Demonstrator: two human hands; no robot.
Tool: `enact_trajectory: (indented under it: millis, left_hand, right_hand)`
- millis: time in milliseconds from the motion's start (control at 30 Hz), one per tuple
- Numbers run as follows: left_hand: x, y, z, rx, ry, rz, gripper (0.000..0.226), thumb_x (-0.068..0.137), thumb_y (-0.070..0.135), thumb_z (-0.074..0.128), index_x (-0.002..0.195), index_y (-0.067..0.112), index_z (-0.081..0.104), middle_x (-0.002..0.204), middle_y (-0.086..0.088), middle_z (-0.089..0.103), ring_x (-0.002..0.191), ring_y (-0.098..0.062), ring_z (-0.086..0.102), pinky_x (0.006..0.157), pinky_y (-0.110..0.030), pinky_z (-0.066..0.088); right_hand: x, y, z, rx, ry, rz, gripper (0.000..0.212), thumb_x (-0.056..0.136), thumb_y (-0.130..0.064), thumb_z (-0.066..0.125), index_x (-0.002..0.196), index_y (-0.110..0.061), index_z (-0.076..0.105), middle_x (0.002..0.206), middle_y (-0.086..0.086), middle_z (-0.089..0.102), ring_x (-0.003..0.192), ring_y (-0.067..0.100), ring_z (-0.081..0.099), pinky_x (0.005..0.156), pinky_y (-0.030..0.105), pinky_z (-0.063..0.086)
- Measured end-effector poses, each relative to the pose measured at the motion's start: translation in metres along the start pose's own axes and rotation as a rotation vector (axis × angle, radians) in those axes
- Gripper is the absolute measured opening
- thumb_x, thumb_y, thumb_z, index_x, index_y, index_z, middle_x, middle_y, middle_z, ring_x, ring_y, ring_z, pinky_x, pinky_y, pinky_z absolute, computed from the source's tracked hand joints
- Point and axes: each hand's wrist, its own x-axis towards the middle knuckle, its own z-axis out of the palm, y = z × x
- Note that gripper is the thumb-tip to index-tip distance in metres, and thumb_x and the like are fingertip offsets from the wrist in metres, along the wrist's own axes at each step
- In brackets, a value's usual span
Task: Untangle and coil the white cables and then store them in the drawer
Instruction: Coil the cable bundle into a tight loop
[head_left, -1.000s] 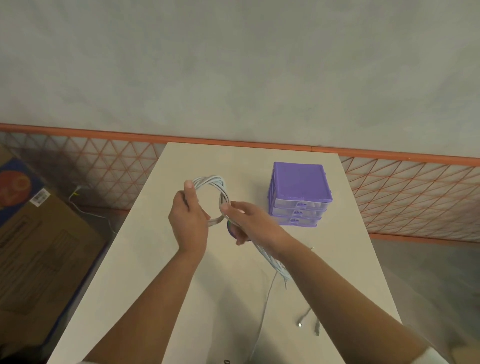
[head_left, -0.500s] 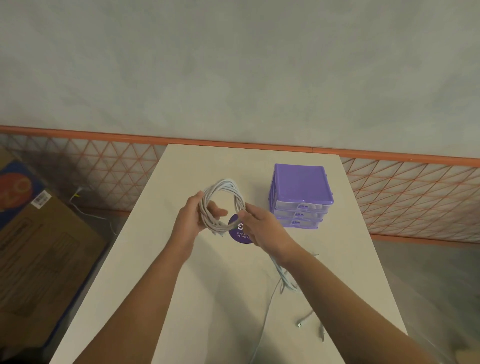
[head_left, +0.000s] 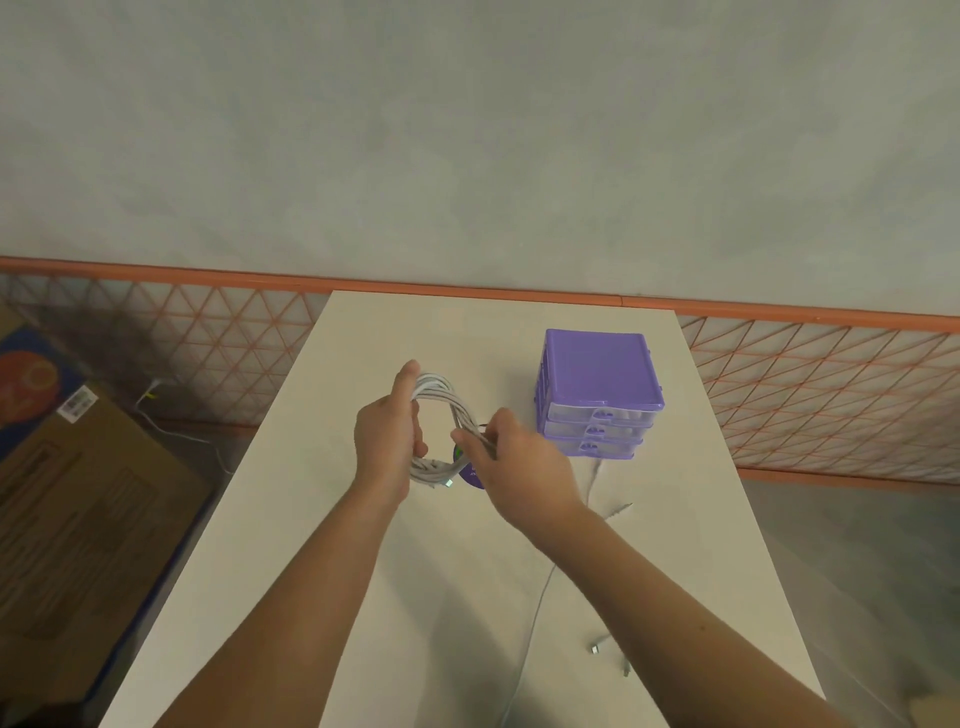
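A coil of white cable (head_left: 448, 410) is held upright above the white table (head_left: 363, 571). My left hand (head_left: 387, 441) grips the coil's left side, thumb up at its top. My right hand (head_left: 524, 462) pinches the strands on the coil's right side. More loose white cable (head_left: 530, 629) trails across the table under my right forearm, with plug ends (head_left: 596, 648) lying near the front right. The purple drawer unit (head_left: 597, 389) stands to the right of my hands, its three drawers closed.
A round purple sticker (head_left: 470, 475) lies on the table below the coil. A cardboard box (head_left: 78, 519) sits on the floor to the left. An orange mesh fence (head_left: 831, 400) runs behind the table. A thin white cord (head_left: 171, 431) lies on the floor at left.
The coil has turned more upright and grown as trailing cable was drawn in. My left hand shifted to the coil's left side and my right hand slid up along the strands.
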Motion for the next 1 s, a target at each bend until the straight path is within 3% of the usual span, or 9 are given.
enact_trajectory:
  millis: [133,267,433,533,667,733,867,933,1000]
  left_hand:
    - [0.002,-0.003,0.006,0.037,0.154,0.081,0.058,0.083,0.057,0.062,0.057,0.010,0.041,0.050,-0.006,0.040,0.044,-0.022,0.040,0.057,-0.031,0.039]
    - [0.007,-0.004,0.000,0.003,0.244,0.123,0.061,0.079,0.056,0.067,0.049,0.014,0.036,0.048,-0.005,0.037,0.051,-0.024,0.038,0.061,-0.036,0.040]
    - [0.005,-0.004,-0.006,-0.041,0.098,0.022,0.056,0.079,0.058,0.068,0.057,0.015,0.040,0.046,0.000,0.037,0.042,-0.017,0.037,0.056,-0.030,0.035]
    - [0.001,-0.002,-0.006,-0.069,-0.016,0.003,0.054,0.078,0.056,0.071,0.058,0.017,0.040,0.043,0.006,0.033,0.037,-0.013,0.034,0.055,-0.030,0.032]
    - [-0.004,-0.003,-0.002,-0.009,0.039,0.078,0.052,0.076,0.051,0.075,0.059,0.013,0.042,0.054,-0.005,0.039,0.042,-0.016,0.038,0.052,-0.028,0.037]
    - [-0.005,-0.002,0.000,-0.001,0.085,0.100,0.051,0.075,0.050,0.076,0.060,0.013,0.045,0.058,-0.007,0.040,0.044,-0.017,0.038,0.053,-0.028,0.038]
    - [-0.007,0.001,0.001,0.035,0.152,0.178,0.050,0.075,0.050,0.076,0.061,0.009,0.050,0.054,-0.002,0.043,0.049,-0.019,0.042,0.060,-0.037,0.047]
    - [-0.008,0.000,0.000,0.069,0.176,0.237,0.054,0.075,0.050,0.075,0.066,0.002,0.054,0.057,-0.003,0.045,0.054,-0.020,0.043,0.066,-0.044,0.052]
    - [-0.007,-0.002,-0.001,0.078,0.178,0.252,0.056,0.074,0.050,0.075,0.070,-0.002,0.054,0.059,-0.004,0.045,0.056,-0.020,0.042,0.065,-0.046,0.052]
  right_hand:
    - [-0.012,-0.011,0.007,-0.105,-0.021,-0.096,0.043,0.104,-0.047,0.026,0.097,-0.015,0.055,0.090,0.008,0.067,0.071,0.027,0.046,0.065,0.035,0.040]
    - [-0.021,-0.012,0.009,-0.074,-0.018,-0.143,0.037,0.104,-0.045,0.029,0.087,-0.017,0.048,0.083,0.007,0.062,0.069,0.027,0.043,0.061,0.034,0.035]
    - [-0.008,0.004,0.014,0.074,-0.028,-0.079,0.031,0.104,-0.034,0.036,0.083,-0.015,0.048,0.078,0.000,0.046,0.072,0.027,0.043,0.065,0.035,0.038]
    - [-0.008,0.004,0.013,0.021,0.032,-0.054,0.032,0.100,-0.046,0.038,0.099,-0.017,0.052,0.081,-0.001,0.056,0.073,0.027,0.053,0.064,0.034,0.040]
    - [-0.013,-0.001,0.007,-0.042,0.072,-0.021,0.041,0.094,-0.060,0.044,0.100,-0.020,0.050,0.086,0.000,0.068,0.076,0.028,0.061,0.068,0.034,0.048]
    - [-0.011,-0.002,0.006,0.063,0.014,0.046,0.039,0.094,-0.057,0.047,0.087,-0.019,0.053,0.079,-0.001,0.064,0.073,0.025,0.058,0.066,0.034,0.044]
    - [-0.008,-0.003,0.004,0.541,-0.207,0.113,0.033,0.094,-0.040,0.056,0.072,-0.017,0.050,0.065,-0.005,0.059,0.058,0.014,0.050,0.061,0.029,0.042]
    - [-0.007,-0.001,0.001,0.594,-0.274,0.092,0.026,0.095,-0.031,0.057,0.074,-0.016,0.053,0.066,-0.006,0.059,0.057,0.013,0.050,0.059,0.026,0.043]
    - [-0.004,0.003,-0.002,0.505,-0.277,0.048,0.022,0.094,-0.029,0.057,0.077,-0.015,0.054,0.066,-0.008,0.056,0.061,0.015,0.049,0.062,0.031,0.043]
